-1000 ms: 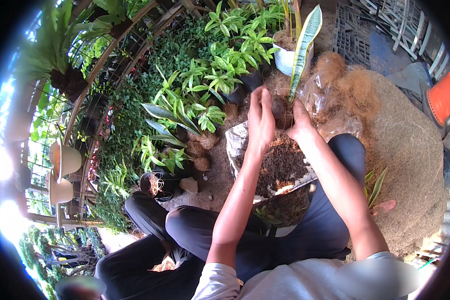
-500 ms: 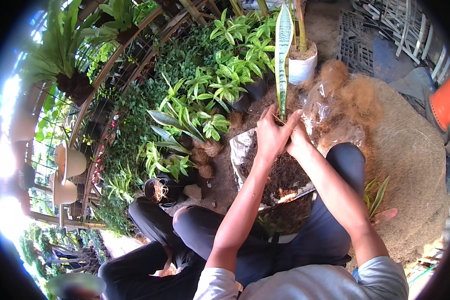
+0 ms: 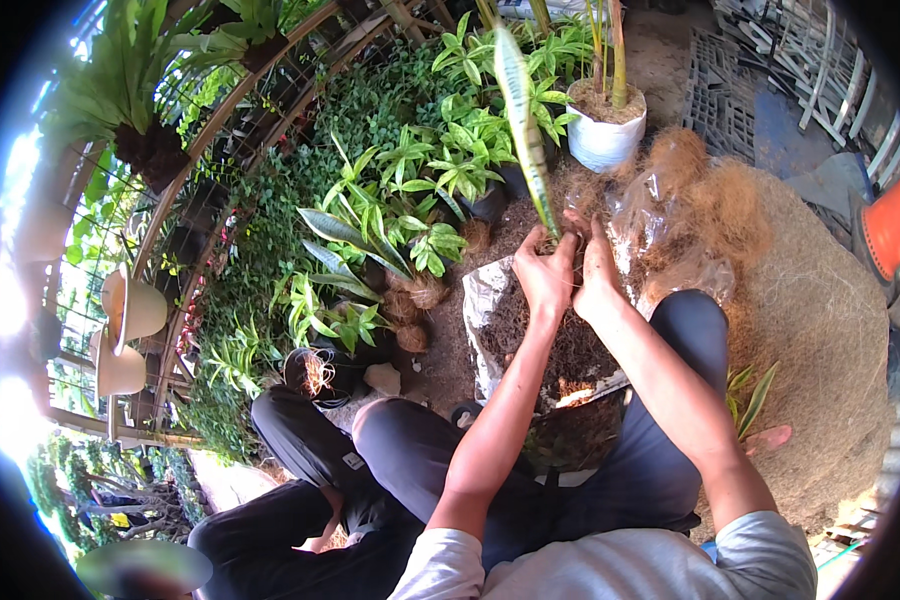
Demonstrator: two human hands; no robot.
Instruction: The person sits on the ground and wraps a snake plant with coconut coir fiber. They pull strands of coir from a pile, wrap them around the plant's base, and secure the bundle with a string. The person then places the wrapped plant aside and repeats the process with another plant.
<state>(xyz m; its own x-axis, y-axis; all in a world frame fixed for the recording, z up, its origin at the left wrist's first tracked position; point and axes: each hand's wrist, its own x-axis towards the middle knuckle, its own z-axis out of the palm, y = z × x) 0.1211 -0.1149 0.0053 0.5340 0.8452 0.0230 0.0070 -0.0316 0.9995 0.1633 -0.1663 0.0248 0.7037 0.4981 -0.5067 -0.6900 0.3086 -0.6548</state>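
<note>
My left hand (image 3: 546, 278) is closed round the base of a tall snake plant (image 3: 517, 105), whose yellow-edged leaf leans up and to the left. Beside it my right hand (image 3: 597, 268) has its fingers stretched out, palm turned toward the plant's base. Whether it touches the roots is hidden. Below both hands lies an opened white sack (image 3: 485, 290) filled with dark, fibrous soil (image 3: 580, 345). Clear plastic (image 3: 635, 205) and brown coconut fibre (image 3: 730, 210) lie just right of my hands.
Leafy potted plants (image 3: 460, 165) and fibre-wrapped root balls (image 3: 410, 310) line the left. A white pot (image 3: 605, 138) stands beyond my hands, an orange bucket (image 3: 888, 222) at far right. Another person's dark-trousered leg (image 3: 305, 440) is close at my left. Hanging pots (image 3: 135, 310) are farther left.
The snake plant has tipped from nearly upright toward the left. My right hand's fingers have straightened and drawn slightly away from my left hand.
</note>
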